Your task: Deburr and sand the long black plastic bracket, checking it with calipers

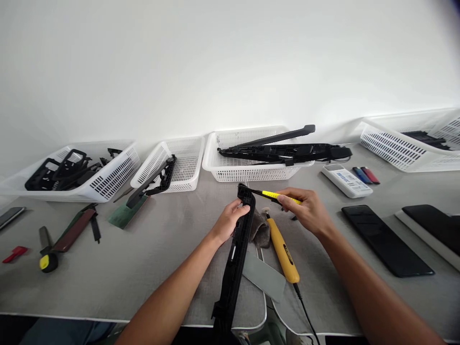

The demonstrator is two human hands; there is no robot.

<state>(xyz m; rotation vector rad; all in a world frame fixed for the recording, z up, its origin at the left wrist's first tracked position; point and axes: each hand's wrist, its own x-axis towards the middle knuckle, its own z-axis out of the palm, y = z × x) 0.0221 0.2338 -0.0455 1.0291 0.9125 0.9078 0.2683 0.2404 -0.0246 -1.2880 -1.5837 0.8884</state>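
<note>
My left hand (230,221) is closed round a long black plastic trim piece (237,258), near its upper end. The piece slants down toward me, past the table's front edge. In my right hand (305,211) is a slim tool with a yellow grip (278,196), perhaps a craft knife. Its dark tip meets the top end of the trim piece; the exact contact is too small to make out. Just below lies a yellow corded rotary tool (283,250), beside a crumpled brown cloth (260,230) and a flat grey-green strip (264,275).
White baskets (251,175) with black plastic parts line the wall. A black phone (386,239), a white box-like device (347,181) and two lighters (365,175) lie to the right. Sanding-type strips (76,230) and a red piece (15,254) lie left. A seam splits the table in front.
</note>
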